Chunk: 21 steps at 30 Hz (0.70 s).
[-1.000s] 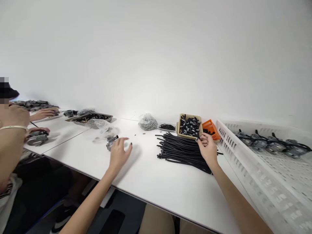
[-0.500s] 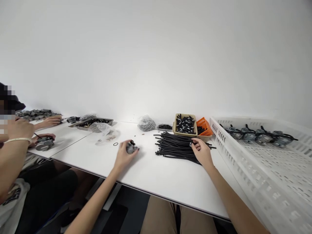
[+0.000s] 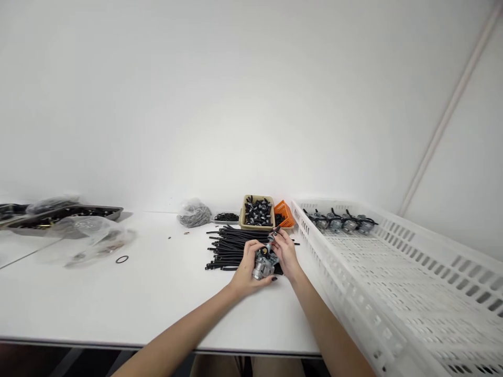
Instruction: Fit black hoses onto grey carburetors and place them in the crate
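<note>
Our left hand (image 3: pixel 247 267) and right hand (image 3: pixel 286 254) both grip a metal carburetor (image 3: pixel 264 263) over the near edge of the black hose pile (image 3: pixel 231 248), a white slotted crate (image 3: pixel 332 285) just right of that pile

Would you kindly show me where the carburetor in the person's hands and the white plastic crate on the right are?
Carburetor (image 3: pixel 262 267), head view, on its metal body.
White plastic crate (image 3: pixel 349 298), head view, on its left wall.

The carburetor (image 3: pixel 262 265) in my grip is dull grey cast metal, faintly rough — the tubing (image 3: pixel 231 250) beside it is matt black, and the crate (image 3: pixel 356 293) is smooth white plastic.
</note>
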Tool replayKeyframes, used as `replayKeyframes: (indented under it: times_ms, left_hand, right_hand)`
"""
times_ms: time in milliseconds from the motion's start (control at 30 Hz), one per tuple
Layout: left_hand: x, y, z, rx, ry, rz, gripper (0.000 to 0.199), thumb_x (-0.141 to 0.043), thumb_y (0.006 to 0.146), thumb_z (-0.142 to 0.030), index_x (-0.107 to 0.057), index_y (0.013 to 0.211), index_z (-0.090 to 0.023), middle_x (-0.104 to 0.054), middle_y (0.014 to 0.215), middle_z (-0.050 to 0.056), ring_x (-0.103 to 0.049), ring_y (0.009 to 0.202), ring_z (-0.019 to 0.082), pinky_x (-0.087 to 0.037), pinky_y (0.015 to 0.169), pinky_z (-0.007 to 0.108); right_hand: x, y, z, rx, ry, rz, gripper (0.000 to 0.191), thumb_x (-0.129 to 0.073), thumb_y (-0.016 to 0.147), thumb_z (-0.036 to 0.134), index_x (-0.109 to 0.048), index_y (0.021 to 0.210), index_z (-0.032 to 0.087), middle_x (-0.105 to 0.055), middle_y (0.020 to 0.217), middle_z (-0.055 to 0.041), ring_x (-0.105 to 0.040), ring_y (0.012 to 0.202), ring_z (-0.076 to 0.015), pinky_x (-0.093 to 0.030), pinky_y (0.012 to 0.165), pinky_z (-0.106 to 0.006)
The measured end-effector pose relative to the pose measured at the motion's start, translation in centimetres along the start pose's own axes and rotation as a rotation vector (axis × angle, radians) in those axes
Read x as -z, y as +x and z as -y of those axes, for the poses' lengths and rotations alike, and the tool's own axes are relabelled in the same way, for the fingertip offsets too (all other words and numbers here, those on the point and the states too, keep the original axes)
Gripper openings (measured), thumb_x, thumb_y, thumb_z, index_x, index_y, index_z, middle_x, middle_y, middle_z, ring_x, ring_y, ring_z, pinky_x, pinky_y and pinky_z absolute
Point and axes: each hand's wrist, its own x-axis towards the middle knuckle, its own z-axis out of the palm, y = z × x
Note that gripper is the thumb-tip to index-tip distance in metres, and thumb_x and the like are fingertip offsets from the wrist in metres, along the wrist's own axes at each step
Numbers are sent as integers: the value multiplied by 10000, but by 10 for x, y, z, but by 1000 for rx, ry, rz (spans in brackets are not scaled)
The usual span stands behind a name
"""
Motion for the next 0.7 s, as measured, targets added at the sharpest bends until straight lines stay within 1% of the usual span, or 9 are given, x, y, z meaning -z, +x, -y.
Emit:
replayKeyframes:
  times_ms: [67,133,200,300,400,533,700]
  left_hand:
    - [-2,-4,13,-35,64,-3,728,-726,699,-454,-325,1257,-216,-366,1186,125,-439,1151,301,-407,981,522]
    - [1,-11,21,-109,132,23,795,-748,660,-521,-312,1258,-232,-358,1198,127,-436,1163,319,-417,967,540]
    - [7,-16,25,-142,193,29,824,-751,648,-552,-306,1266,-237,-359,1207,132,-442,1168,321,-427,961,544]
    - [11,-20,26,-187,238,69,829,-733,648,-597,-324,1268,-229,-373,1213,136,-459,1159,310,-459,942,521]
    - [11,-18,23,-195,288,100,797,-713,654,-624,-364,1246,-221,-390,1208,132,-467,1151,300,-469,943,501]
    - [10,-15,21,-214,334,43,778,-701,666,-627,-393,1242,-205,-420,1211,144,-466,1149,304,-431,972,509]
    - [10,-17,17,-169,452,48,728,-689,646,-663,-478,1173,-207,-470,1185,143,-477,1121,316,-392,968,511]
  right_hand:
    - [-3,-2,0,-23,19,32,310,-747,657,309,-623,930,232,-674,825,-1,-606,633,-131,-508,598,-267]
    - [-6,-6,-1,-55,-2,105,296,-734,675,314,-618,934,227,-687,817,-11,-624,667,-145,-512,623,-271]
    - [-8,-10,-2,-88,-44,193,296,-725,688,312,-610,947,225,-702,833,-22,-641,707,-155,-509,641,-269]
    - [-9,-15,0,-122,-87,278,316,-727,697,310,-593,972,232,-717,862,-23,-648,718,-154,-499,635,-253]
    - [-7,-16,4,-134,-75,309,335,-737,688,296,-576,975,233,-724,866,-20,-649,712,-152,-503,654,-255]
    - [-6,-14,6,-110,-40,311,318,-751,677,291,-558,925,237,-725,875,-19,-660,748,-159,-517,706,-273]
    - [-7,-14,4,-111,-30,334,333,-780,662,293,-563,907,232,-726,880,-23,-655,710,-151,-525,682,-274]
